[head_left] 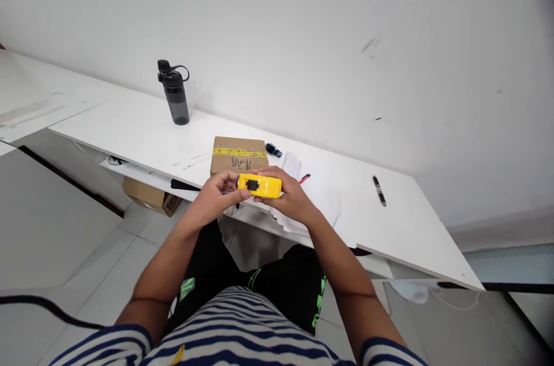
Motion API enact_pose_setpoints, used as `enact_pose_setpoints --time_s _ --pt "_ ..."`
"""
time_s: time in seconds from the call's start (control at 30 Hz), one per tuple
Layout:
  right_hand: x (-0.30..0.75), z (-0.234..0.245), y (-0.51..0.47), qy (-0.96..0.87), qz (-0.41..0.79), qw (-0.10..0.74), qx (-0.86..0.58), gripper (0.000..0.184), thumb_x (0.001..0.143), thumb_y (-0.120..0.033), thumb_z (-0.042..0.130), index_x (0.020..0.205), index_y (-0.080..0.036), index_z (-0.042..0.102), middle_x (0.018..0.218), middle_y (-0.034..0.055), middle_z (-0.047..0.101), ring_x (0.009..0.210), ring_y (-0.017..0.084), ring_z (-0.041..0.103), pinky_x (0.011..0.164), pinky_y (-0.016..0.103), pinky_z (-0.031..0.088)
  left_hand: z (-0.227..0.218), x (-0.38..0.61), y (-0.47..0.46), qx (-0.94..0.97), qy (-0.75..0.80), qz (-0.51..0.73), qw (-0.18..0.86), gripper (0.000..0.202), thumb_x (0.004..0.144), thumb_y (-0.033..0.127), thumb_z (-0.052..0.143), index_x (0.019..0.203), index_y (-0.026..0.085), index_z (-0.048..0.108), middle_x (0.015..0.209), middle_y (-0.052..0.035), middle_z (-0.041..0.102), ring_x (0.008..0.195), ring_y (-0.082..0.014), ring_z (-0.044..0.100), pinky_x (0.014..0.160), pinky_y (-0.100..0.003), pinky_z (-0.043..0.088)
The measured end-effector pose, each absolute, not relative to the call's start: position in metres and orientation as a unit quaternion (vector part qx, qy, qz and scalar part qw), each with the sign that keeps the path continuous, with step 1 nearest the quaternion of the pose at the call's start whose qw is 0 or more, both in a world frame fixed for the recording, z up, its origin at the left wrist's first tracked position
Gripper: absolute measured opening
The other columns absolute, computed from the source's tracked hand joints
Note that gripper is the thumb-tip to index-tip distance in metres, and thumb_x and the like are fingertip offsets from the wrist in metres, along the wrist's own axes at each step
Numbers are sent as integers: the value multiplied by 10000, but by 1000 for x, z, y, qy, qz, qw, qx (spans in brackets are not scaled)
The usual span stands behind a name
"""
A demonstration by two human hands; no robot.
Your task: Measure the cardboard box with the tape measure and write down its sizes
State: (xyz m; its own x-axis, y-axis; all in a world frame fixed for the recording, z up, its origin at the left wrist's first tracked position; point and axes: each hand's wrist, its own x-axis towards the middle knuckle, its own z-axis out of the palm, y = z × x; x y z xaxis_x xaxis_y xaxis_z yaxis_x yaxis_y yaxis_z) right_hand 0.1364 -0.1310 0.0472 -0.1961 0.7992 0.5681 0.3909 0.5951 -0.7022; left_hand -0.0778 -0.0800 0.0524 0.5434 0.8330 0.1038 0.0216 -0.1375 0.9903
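Observation:
Both hands hold a yellow utility knife (261, 185) with a black slider, level, just above the front edge of the white desk (142, 135). My left hand (216, 195) grips its left end, thumb near the black slider. My right hand (288, 195) wraps round its right end from behind. Right behind the knife sits a small cardboard box (238, 155) sealed with yellow tape and marked with handwriting.
A dark water bottle (175, 94) stands at the desk's back left. White papers (311, 193) and a red pen (304, 179) lie right of the box, a small blue-black object (273, 150) behind it, a black marker (380, 190) farther right. Another cardboard box (149, 195) sits on the floor beneath.

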Motion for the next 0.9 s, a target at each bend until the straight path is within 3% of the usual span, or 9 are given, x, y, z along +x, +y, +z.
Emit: enact_pose_setpoints --time_s 0.1,0.17,0.23,0.33,0.47,0.7,0.9 --pt "146 58 -129 -778 211 420 -417 473 823 -342 782 1260 -333 599 1291 62 673 1219 247 648 1025 476 540 60 -94 -71 657 361 339 569 490 567 512 889 743 211 545 654 37 540 600 -114 498 575 -258 415" --pt "160 63 -124 -760 240 405 -448 460 805 -350 793 1228 -318 615 1240 58 689 1131 244 681 913 442 588 65 -103 -57 649 365 356 565 436 666 520 818 673 204 517 625 30 520 599 -115 484 584 -259 410" --pt "185 64 -116 -705 276 442 -481 464 766 -365 820 1177 -294 617 1142 45 705 1015 228 700 799 394 604 68 -113 -35 625 366 396 565 406 783 512 714 632 197 506 619 16 506 616 -119 486 622 -266 429" --pt "230 60 -98 -606 291 532 -514 505 718 -385 843 1146 -260 605 1055 25 707 934 203 684 770 367 587 66 -124 8 561 396 435 583 382 779 453 712 634 195 471 600 42 416 562 -95 415 596 -255 398" --pt "261 50 -79 -576 299 516 -559 583 705 -403 832 1211 -219 607 1069 48 701 878 194 646 706 354 557 53 -124 48 569 446 355 593 416 747 529 713 670 194 480 614 50 420 544 -93 388 564 -253 357" --pt "231 36 -58 -635 268 478 -544 606 811 -426 747 1333 -223 516 1283 83 653 1116 218 635 979 419 519 45 -100 54 665 497 242 503 503 712 681 697 779 191 602 750 -34 633 688 -179 542 632 -284 396" --pt "232 26 -55 -618 253 482 -568 535 810 -449 735 1249 -231 521 1191 64 672 1052 219 638 918 416 531 53 -100 52 690 470 242 494 517 757 681 671 614 200 544 601 -17 516 549 -142 424 560 -286 317"
